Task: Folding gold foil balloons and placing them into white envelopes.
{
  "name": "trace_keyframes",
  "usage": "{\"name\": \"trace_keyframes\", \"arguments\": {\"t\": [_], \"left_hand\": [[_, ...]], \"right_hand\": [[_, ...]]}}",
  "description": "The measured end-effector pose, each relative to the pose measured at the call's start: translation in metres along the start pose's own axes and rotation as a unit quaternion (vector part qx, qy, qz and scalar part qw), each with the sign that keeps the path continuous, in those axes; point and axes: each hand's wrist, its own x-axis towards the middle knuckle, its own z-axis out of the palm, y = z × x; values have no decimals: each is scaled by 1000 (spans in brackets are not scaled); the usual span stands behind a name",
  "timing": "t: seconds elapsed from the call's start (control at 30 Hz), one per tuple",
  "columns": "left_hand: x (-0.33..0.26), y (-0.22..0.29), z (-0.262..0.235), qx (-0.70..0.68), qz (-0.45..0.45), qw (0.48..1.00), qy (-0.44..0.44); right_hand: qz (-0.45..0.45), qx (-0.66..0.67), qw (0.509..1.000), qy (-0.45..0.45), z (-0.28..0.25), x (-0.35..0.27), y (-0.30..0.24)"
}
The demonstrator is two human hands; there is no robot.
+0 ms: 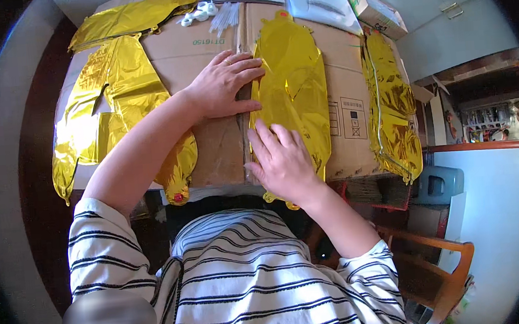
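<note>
**Both hands flat, palms down**

The left hand (226,85) lies just above the middle of the frame, fingers straight and spread a little, tips pointing toward the right edge. Its bare forearm runs down and to the left into a striped short sleeve. The right hand (282,159) sits just below and right of it, near the centre, fingers extended toward the upper left (neither hand is curled into a grip). Its forearm slants down to the right into the other sleeve.
</note>
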Motion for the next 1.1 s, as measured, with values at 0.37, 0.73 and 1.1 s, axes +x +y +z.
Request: {"name": "trace_keyframes", "arguments": {"t": [0.37,0.73,1.1], "left_hand": [[5,-8,0,9,-35,999,-18],[3,-9,2,1,-35,999,-21],[4,-8,0,16,-37,999,-31]], "right_hand": [[25,16,1000,-11,-5,-9,-10],[64,22,996,53,-30,-21,32],[40,3,999,3,-36,-26,30]]}}
